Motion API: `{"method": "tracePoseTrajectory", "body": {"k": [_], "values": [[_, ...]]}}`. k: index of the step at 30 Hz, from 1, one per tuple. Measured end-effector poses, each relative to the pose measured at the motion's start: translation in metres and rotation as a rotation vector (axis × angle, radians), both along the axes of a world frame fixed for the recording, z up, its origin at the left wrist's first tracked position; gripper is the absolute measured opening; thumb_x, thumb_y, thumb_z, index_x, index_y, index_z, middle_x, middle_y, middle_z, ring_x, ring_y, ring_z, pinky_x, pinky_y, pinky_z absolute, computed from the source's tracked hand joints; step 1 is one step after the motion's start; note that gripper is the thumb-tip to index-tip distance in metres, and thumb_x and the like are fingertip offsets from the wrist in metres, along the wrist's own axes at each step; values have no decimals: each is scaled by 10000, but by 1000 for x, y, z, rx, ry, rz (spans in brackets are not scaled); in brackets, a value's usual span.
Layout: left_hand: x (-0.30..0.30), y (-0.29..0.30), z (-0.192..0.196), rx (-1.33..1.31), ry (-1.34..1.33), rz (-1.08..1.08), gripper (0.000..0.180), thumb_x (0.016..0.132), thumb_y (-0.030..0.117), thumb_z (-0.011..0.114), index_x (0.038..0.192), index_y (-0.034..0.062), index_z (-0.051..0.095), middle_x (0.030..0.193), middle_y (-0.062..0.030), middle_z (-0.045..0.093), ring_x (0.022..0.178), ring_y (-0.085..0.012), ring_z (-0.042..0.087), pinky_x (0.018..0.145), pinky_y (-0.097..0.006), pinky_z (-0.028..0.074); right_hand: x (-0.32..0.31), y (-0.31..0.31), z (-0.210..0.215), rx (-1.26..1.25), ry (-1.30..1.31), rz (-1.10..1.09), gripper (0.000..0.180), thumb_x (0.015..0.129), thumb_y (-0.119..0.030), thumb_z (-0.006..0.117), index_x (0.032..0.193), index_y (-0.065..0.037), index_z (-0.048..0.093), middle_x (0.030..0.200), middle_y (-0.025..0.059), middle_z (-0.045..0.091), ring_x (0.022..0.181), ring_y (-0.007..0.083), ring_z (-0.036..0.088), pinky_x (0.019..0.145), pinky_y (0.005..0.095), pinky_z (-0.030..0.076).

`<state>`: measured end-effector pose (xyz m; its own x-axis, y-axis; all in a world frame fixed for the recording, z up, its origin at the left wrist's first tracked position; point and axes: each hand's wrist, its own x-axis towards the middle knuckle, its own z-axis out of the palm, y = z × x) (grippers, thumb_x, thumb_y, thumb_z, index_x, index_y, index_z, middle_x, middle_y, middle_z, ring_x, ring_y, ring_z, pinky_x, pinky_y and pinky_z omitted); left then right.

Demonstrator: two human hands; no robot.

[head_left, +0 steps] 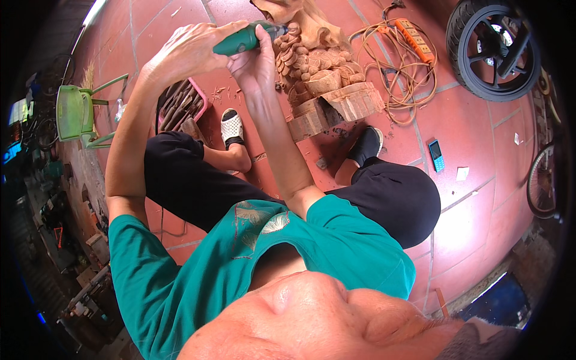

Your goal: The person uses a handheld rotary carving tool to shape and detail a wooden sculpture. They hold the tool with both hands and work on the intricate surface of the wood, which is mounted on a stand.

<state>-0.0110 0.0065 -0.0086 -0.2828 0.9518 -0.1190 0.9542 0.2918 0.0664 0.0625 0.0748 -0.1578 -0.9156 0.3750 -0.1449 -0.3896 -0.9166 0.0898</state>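
Both my hands are raised at the upper middle, round a green handheld power tool (pixel 236 41). My left hand (pixel 191 49) is wrapped over the tool's rear and top. My right hand (pixel 254 67) grips it from below, near its front, with the thumb along the side. The tool's narrow front end points right and meets the upper left edge of a carved wooden piece (pixel 329 67), covered in rounded, coin-like shapes. Its tip is too small to make out. The carving stands on the floor beyond my feet, its rough cut base towards me.
Left of my feet, a pink basket (pixel 201 91) holds several wooden-handled tools (pixel 179 107). Farther left stands a green plastic chair (pixel 75 113). Right of the carving lie a coiled orange cord (pixel 390 90), an orange power strip (pixel 414 41), a black wheel (pixel 462 51) and a blue phone (pixel 436 156).
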Motion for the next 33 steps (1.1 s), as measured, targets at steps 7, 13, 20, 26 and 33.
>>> {"method": "tracePoseTrajectory", "body": {"k": [7,13,20,26,33], "values": [[0,-3,3,-24,-13,6,756,760,154,656,1496,223,498,957,-222,717,937,-415,687,829,-506,533,0,-4,3,4,18,-5,377,980,-422,669,1164,-98,613,1085,50,715,941,181,714,831,380,601],[-1,-7,5,-40,-24,17,770,762,170,681,1504,243,489,964,-209,717,939,-409,686,828,-500,534,1,-8,5,-14,19,-1,390,973,-405,683,1192,-92,602,1133,63,703,998,202,706,875,401,596],[-4,-13,5,-34,-38,20,770,760,170,684,1503,249,496,977,-208,718,944,-407,684,834,-496,535,-3,-12,-1,-2,56,22,383,974,-392,683,1200,-95,599,1166,64,695,1045,202,695,922,420,582],[-17,-21,-5,-27,-15,-3,761,758,166,685,1494,250,510,967,-210,715,936,-409,685,830,-488,535,-6,-15,0,-18,28,51,374,980,-400,672,1191,-98,605,1149,58,698,1032,195,695,907,407,582],[-8,-18,3,-41,-38,58,758,746,155,668,1485,244,520,945,-217,705,941,-405,682,843,-490,529,-6,-15,1,5,45,46,353,977,-398,678,1171,-110,617,1102,38,706,993,184,698,880,391,587]]}}
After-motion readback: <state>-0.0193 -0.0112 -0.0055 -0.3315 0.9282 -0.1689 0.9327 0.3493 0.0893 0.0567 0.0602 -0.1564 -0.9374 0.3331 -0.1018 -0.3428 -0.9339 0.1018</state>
